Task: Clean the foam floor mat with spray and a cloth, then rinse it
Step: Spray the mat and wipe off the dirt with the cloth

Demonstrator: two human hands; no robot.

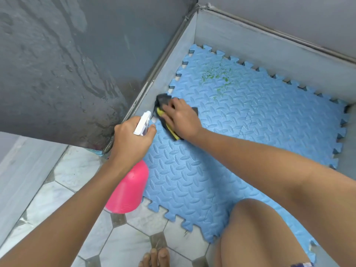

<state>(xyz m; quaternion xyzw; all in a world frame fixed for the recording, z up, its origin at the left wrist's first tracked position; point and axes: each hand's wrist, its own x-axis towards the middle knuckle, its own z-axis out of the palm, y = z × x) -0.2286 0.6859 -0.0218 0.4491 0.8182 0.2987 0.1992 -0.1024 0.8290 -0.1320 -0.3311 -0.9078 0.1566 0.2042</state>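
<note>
A blue foam floor mat (240,132) with puzzle edges lies in the corner of the floor. Green specks (215,74) stain its far part. My left hand (131,139) grips the white trigger head of a pink spray bottle (128,189), held over the mat's left edge. My right hand (182,118) lies on a dark grey and yellow cloth (163,105), pressing it onto the mat near the left wall. Most of the cloth is hidden under my hand.
Grey skirting (269,47) borders the mat at the back and left. A wet dark wall (67,64) rises at the left. White marble tiles (123,237) cover the near floor. My knee (260,234) and toes (154,257) are at the bottom.
</note>
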